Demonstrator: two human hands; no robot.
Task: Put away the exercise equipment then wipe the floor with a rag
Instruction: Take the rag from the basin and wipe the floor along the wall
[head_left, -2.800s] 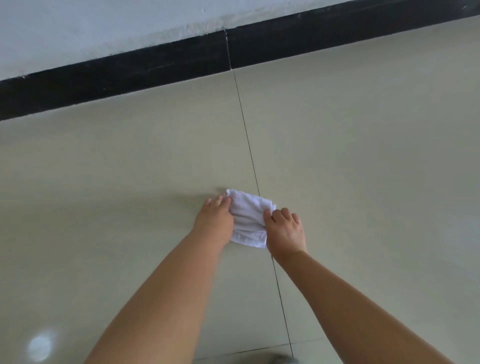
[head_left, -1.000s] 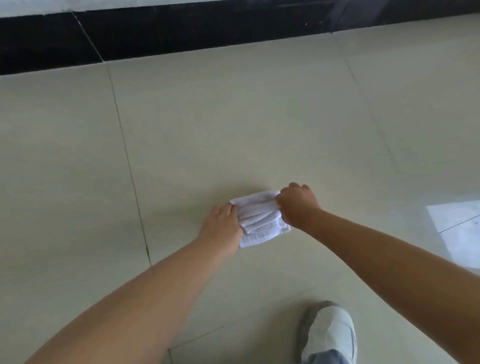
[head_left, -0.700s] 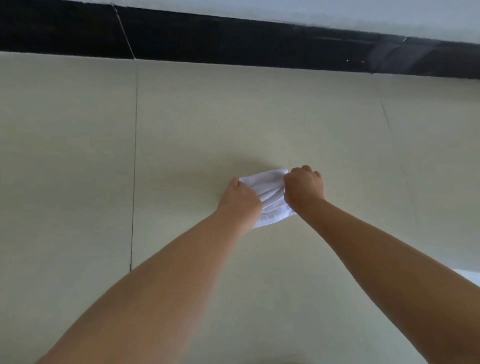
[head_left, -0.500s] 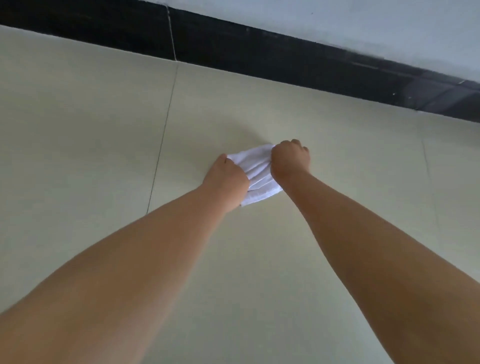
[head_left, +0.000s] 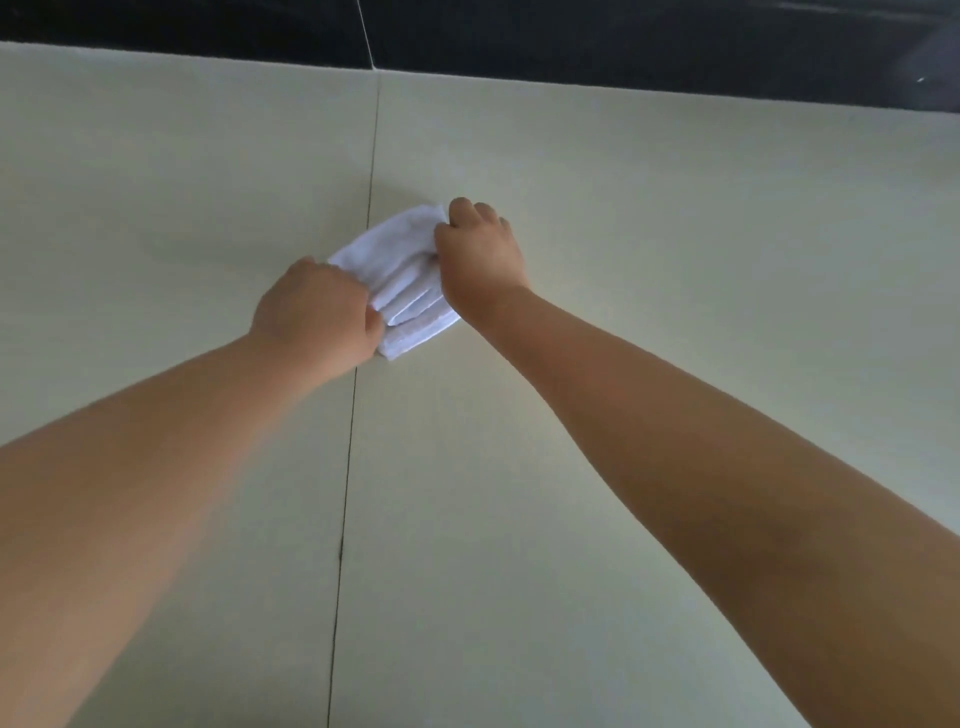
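Soft, even, fairly dim light with no hard glare. A faint shadow lies on the cream floor tiles (head_left: 675, 260) just beyond and left of the two-handed grip on the white rag (head_left: 400, 275). Forearms near the bottom corners appear enlarged by wide-angle distortion. The whole frame is slightly soft; the black skirting (head_left: 623, 41) shows a dull sheen.
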